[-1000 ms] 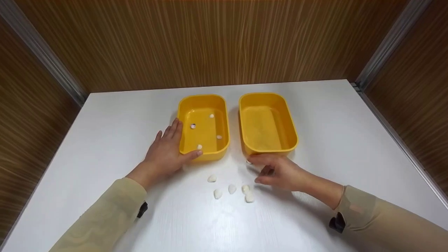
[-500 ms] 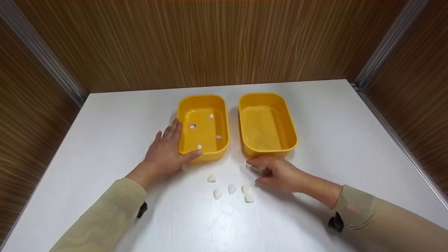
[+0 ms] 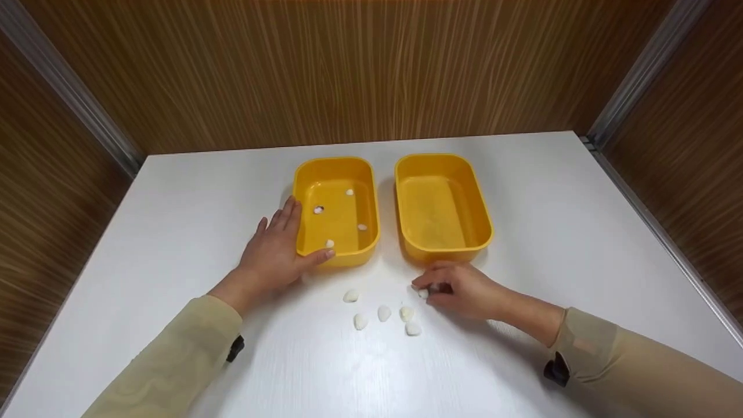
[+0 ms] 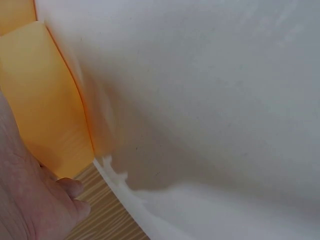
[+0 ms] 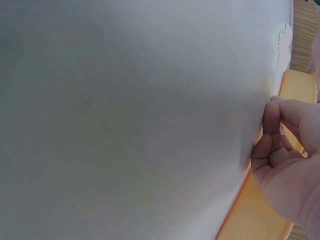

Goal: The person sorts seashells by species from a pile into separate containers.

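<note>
In the head view, my left hand (image 3: 271, 255) lies along the left side of a yellow tray (image 3: 367, 255), its thumb over the near rim and its fingers straight against the outside. Several small whitish shell-like pieces lie in that tray, one with a dark mark (image 3: 318, 209). Just in front of a second yellow tray (image 3: 444, 254), my right hand (image 3: 467, 291) has thumb and index finger curled about a small white shell-like piece (image 3: 423, 294), partly hidden by the fingers. The right wrist view shows the fingertips drawn together, with the piece hardly visible.
Several more whitish pieces (image 3: 383, 313) lie loose on the white table (image 3: 325, 371) between my hands and the near edge. A wood-grain panel (image 3: 371, 69) stands behind the table, with side panels to left and right.
My right hand has drawn slightly toward me, its index finger curling in and bringing the small white piece toward the thumb. The left hand stays where it was.
</note>
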`<state>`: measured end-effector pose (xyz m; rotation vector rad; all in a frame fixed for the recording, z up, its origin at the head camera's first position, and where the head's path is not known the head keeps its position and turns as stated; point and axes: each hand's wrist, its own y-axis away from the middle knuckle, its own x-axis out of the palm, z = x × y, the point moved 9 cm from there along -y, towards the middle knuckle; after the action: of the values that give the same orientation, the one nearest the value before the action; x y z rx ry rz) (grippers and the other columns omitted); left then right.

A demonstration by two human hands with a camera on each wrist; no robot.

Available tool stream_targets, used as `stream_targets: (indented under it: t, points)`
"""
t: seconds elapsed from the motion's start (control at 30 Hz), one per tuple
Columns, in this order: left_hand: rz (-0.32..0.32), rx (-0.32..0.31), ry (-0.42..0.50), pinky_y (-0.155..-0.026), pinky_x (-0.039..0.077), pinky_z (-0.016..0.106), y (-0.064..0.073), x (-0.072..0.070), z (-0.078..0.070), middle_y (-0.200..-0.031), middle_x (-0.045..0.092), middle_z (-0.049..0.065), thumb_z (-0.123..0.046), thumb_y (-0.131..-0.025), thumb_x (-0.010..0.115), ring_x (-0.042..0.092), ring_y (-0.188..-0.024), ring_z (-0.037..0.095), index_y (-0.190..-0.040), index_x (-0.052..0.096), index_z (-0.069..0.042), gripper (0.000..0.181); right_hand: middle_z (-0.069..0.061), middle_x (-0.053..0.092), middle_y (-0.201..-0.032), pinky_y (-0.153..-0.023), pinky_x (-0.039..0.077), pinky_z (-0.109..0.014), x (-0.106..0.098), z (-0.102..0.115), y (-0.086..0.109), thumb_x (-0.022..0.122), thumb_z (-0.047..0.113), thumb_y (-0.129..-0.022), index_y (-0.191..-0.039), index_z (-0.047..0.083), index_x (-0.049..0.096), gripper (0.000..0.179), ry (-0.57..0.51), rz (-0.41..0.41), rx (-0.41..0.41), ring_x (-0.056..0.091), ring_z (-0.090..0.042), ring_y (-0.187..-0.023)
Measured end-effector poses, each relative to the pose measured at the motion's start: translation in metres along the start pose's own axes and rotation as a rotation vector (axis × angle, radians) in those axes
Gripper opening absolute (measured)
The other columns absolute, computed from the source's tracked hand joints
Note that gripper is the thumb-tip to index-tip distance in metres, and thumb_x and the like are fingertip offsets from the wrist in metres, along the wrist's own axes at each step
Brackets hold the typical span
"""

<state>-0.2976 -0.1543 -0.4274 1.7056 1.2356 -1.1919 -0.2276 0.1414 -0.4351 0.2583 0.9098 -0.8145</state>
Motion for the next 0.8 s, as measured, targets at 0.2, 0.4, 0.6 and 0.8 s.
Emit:
stream_targets:
  t: [0.2, 0.4, 0.6, 0.8]
  points:
    - [0.001, -0.003, 0.007, -0.130, 0.003, 0.058, -0.0014, 0.0010, 0.0012, -0.178, 0.001, 0.016, -0.086, -0.092, 0.048, 0.013, -0.162, 0.040, -0.169, 0.001, -0.001, 0.124, -0.005, 0.073, -0.103, -0.079, 0.059, -0.031, 0.0016, -0.0013, -0.0002, 0.078, -0.001, -0.093, -0.115, 0.006, 0.082, 0.023, 0.016, 0.013, 0.002, 0.064, -0.020, -0.089]
    - [0.006, 0.000, 0.010, -0.130, 0.002, 0.057, -0.0009, 0.0008, 0.0009, -0.178, 0.000, 0.016, -0.088, -0.091, 0.046, 0.013, -0.162, 0.040, -0.169, 0.001, -0.001, 0.125, -0.002, 0.071, -0.099, -0.079, 0.057, -0.031, 0.0021, -0.0030, -0.0004, 0.080, 0.001, -0.093, -0.109, 0.009, 0.083, 0.018, 0.029, 0.012, 0.008, 0.063, -0.019, -0.089]
    - [0.000, 0.006, 0.002, -0.130, 0.004, 0.058, -0.0013, 0.0014, 0.0013, -0.178, -0.001, 0.015, -0.095, -0.087, 0.040, 0.012, -0.162, 0.038, -0.169, 0.001, 0.000, 0.131, -0.002, 0.073, -0.100, -0.081, 0.056, -0.035, -0.0010, -0.0004, 0.0001, 0.080, 0.005, -0.094, -0.106, 0.010, 0.080, 0.013, 0.056, -0.014, -0.020, 0.064, -0.021, -0.090]
    - [0.002, -0.002, -0.003, -0.130, 0.004, 0.058, -0.0020, 0.0019, 0.0013, -0.178, 0.000, 0.016, -0.090, -0.090, 0.044, 0.013, -0.162, 0.038, -0.169, 0.002, 0.000, 0.127, -0.002, 0.074, -0.098, -0.079, 0.058, -0.036, -0.0044, -0.0010, 0.0029, 0.085, 0.009, -0.091, -0.107, 0.009, 0.081, 0.017, 0.080, -0.043, -0.014, 0.064, -0.022, -0.087]
